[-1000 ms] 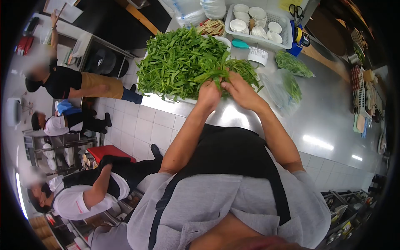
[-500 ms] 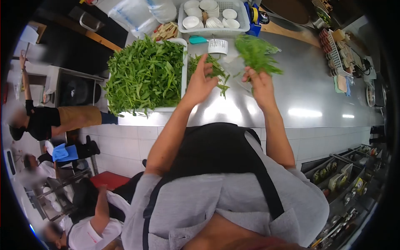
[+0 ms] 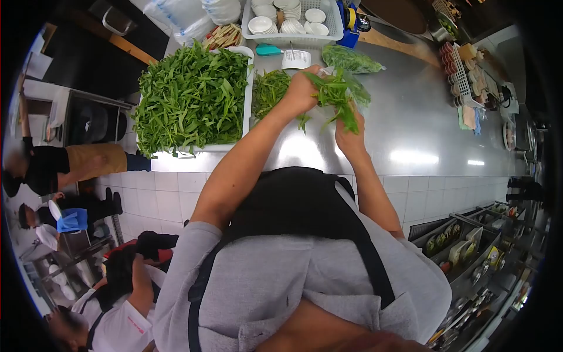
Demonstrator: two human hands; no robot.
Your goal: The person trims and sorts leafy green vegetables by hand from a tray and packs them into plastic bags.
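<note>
A small bunch of leafy greens (image 3: 333, 88) is between my two hands over the steel counter. My left hand (image 3: 303, 91) is closed, at the bunch's left side beside the white scale. My right hand (image 3: 350, 130) is below the bunch, its fingers partly hidden behind leaves that hang over them. Behind the hands lie a clear plastic bag (image 3: 359, 94) and a bag of greens (image 3: 350, 59). Left of my left hand is a loose pile of greens (image 3: 268, 88). Farther left, a white tray (image 3: 248, 88) is heaped with leaves.
A white basket (image 3: 293, 39) of small dishes stands at the back, beside a white scale (image 3: 297, 59) and a teal-handled tool (image 3: 268, 50). Cups and cloths sit in a rack (image 3: 463, 82) at the right. Several people (image 3: 111, 317) are at the left.
My left hand has moved right to the bunch of greens, closing from open. The bunch has come down and left, nearer the counter's middle. A second ago both hands were over the tray.
</note>
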